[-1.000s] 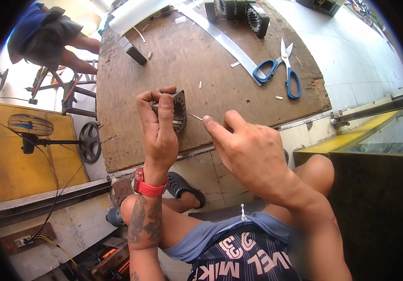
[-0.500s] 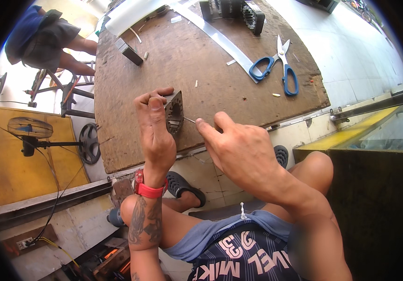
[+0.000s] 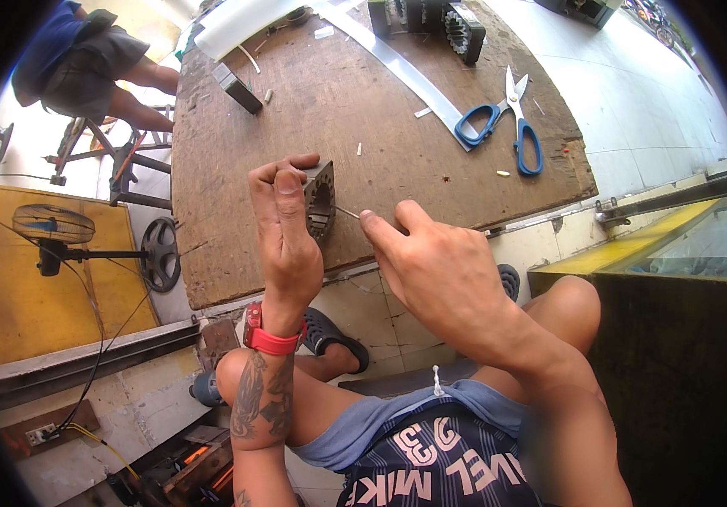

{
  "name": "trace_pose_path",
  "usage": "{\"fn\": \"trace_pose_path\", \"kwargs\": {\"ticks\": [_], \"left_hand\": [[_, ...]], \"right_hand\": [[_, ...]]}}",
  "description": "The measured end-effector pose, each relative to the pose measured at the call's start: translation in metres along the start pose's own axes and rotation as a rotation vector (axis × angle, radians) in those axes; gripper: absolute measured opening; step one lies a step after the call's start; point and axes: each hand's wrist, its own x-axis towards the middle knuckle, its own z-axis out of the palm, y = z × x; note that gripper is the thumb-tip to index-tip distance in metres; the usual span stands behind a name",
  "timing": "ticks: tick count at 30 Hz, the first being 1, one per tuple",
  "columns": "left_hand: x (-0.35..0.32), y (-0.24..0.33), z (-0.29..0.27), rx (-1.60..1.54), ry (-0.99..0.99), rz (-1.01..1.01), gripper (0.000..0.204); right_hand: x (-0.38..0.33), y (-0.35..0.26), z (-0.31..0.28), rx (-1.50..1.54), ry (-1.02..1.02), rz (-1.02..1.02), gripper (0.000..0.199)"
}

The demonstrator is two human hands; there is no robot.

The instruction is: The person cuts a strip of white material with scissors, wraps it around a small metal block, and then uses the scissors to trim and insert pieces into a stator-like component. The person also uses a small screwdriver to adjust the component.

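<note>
Left hand [image 3: 289,245] clenched on a toothed metal core [image 3: 319,199], right hand [image 3: 440,270] pinching a thin strip [image 3: 347,213] at its slot; feeding it in likely needs careful alignment.

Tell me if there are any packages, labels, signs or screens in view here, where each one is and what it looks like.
No packages, signs or screens show.
Printed lettering on shorts: bottom centre, on the person's lap; pale characters on dark navy patterned fabric.
Wristband: on the left hand side wrist; red strap, any display is hidden.
</note>
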Motion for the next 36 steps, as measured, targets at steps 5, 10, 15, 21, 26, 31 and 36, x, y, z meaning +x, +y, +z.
{"fn": "trace_pose_path", "kwargs": {"ticks": [5, 10, 15, 21, 26, 31, 36], "left_hand": [[0.0, 0.001, 0.0, -0.012, 0.013, -0.035, 0.032], [0.001, 0.002, 0.001, 0.014, 0.014, -0.017, 0.032], [0.001, 0.002, 0.001, -0.034, 0.022, -0.053, 0.032], [0.001, 0.002, 0.001, 0.032, 0.022, -0.036, 0.032], [0.001, 0.0, 0.002, 0.026, 0.028, -0.055, 0.034], [0.008, -0.003, -0.002, 0.025, 0.028, -0.038, 0.034], [0.015, -0.006, -0.005, 0.023, 0.007, -0.06, 0.033]], "right_hand": [[-0.002, 0.0, -0.002, -0.007, 0.014, -0.003, 0.027], [0.001, 0.002, -0.002, 0.0, 0.0, -0.004, 0.027], [-0.001, 0.003, 0.0, 0.027, 0.013, -0.021, 0.027], [0.002, -0.003, -0.003, -0.009, -0.088, 0.032, 0.029], [0.001, -0.016, -0.004, -0.005, -0.146, 0.068, 0.04], [0.007, -0.007, 0.012, 0.045, -0.098, 0.014, 0.045], [0.025, 0.004, 0.031, 0.096, -0.001, -0.071, 0.039]]}}
